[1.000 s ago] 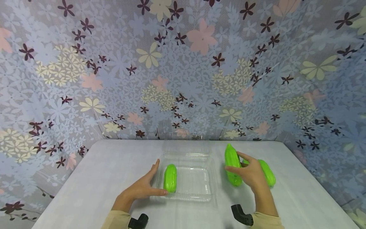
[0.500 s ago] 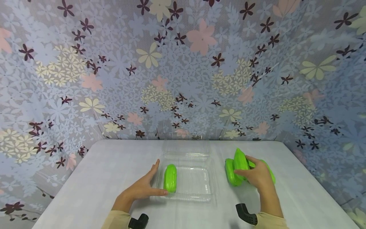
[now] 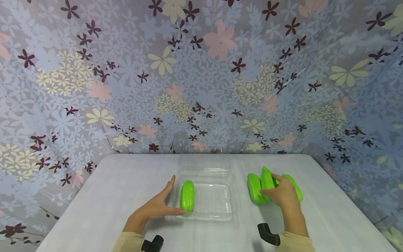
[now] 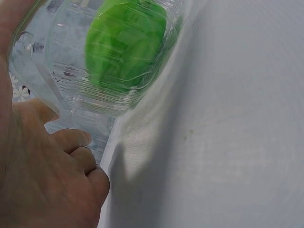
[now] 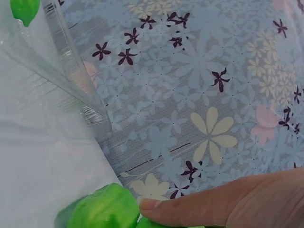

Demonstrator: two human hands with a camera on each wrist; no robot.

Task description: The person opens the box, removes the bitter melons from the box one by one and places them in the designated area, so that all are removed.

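Observation:
In the head view, my left hand (image 3: 157, 205) spans the left side of a clear plastic container (image 3: 214, 217), thumb at its front corner and fingers toward the back. One green ridged, gourd-like vegetable (image 3: 187, 196) lies inside, along the left wall. In the left wrist view, that vegetable (image 4: 126, 45) shows through the plastic beside my curled fingers. My right hand (image 3: 283, 192) pinches a similar pointed green vegetable (image 3: 267, 177) between thumb and fingers. Another green vegetable (image 3: 255, 189) lies against its left side. A further one (image 3: 294, 186) is at the right, partly hidden by my hand.
The container's hinged lid (image 3: 204, 162) is raised at the back, near the floral-patterned backdrop (image 3: 201, 87). Everything rests on a white table (image 3: 132, 175). Black wrist camera mounts (image 3: 268, 235) sit by both forearms.
My right hand has moved right and lower with the pinched vegetable, from over the left one to a place between its neighbours. My left hand and the container have stayed put.

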